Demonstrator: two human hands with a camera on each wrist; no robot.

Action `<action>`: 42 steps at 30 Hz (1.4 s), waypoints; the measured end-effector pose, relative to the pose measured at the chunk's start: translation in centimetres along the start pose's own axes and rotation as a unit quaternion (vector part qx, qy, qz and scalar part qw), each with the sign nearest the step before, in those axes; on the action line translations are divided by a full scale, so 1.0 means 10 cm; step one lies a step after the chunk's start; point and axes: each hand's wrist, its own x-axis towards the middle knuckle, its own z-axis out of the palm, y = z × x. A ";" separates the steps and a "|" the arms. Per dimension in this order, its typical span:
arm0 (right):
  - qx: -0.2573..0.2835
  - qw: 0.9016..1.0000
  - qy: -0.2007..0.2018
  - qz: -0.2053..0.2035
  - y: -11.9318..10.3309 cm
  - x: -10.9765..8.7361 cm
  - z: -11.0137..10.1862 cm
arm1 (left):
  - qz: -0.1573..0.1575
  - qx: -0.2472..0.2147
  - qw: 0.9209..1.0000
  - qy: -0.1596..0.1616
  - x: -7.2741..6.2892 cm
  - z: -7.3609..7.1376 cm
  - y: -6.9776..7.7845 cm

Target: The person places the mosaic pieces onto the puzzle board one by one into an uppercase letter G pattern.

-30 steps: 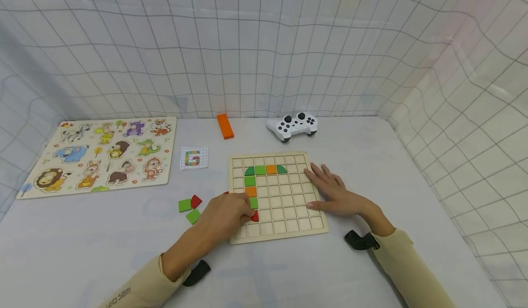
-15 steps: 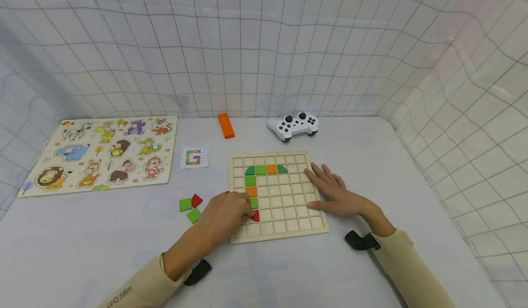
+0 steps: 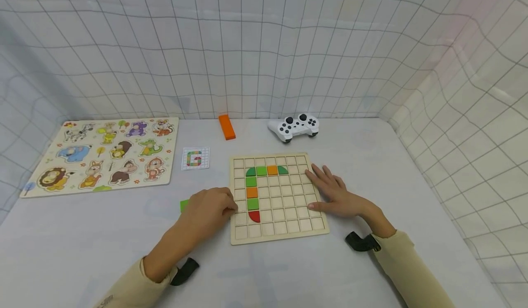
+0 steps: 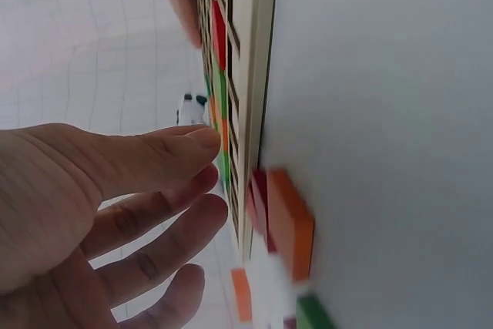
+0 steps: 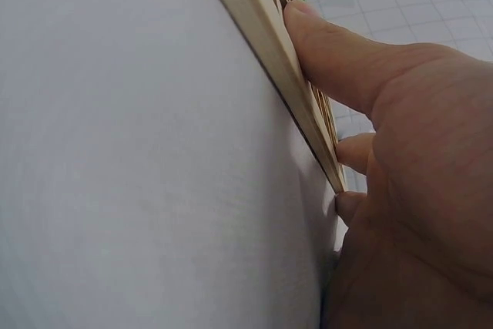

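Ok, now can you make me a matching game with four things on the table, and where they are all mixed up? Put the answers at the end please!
Things:
1. red piece
2. game controller
3. animal puzzle
4. pattern card

Places:
A. at the left side of the table
B. between the big animal board and the grid board
C. in a square of the grid board, right next to a green piece
D. beyond the grid board, near the back wall

Right pairs: 1-C, 2-D, 3-A, 4-B
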 end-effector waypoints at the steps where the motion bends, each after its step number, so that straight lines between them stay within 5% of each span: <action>1: 0.000 1.000 0.000 0.001 0.00 0.00 0.00 | -0.008 -0.006 1.000 0.002 -0.01 -0.02 -0.03; 8: 0.004 1.000 0.001 0.002 0.00 0.00 0.00 | -0.083 -0.022 0.996 -0.029 -0.08 -0.18 -0.27; 13: -0.001 1.000 0.001 0.004 0.01 0.00 0.00 | -0.099 -0.037 0.993 -0.045 -0.11 -0.28 -0.47; 42: 0.004 1.000 0.001 0.005 -0.01 -0.01 -0.01 | -0.075 -0.147 0.977 -0.135 -0.22 -0.49 -0.96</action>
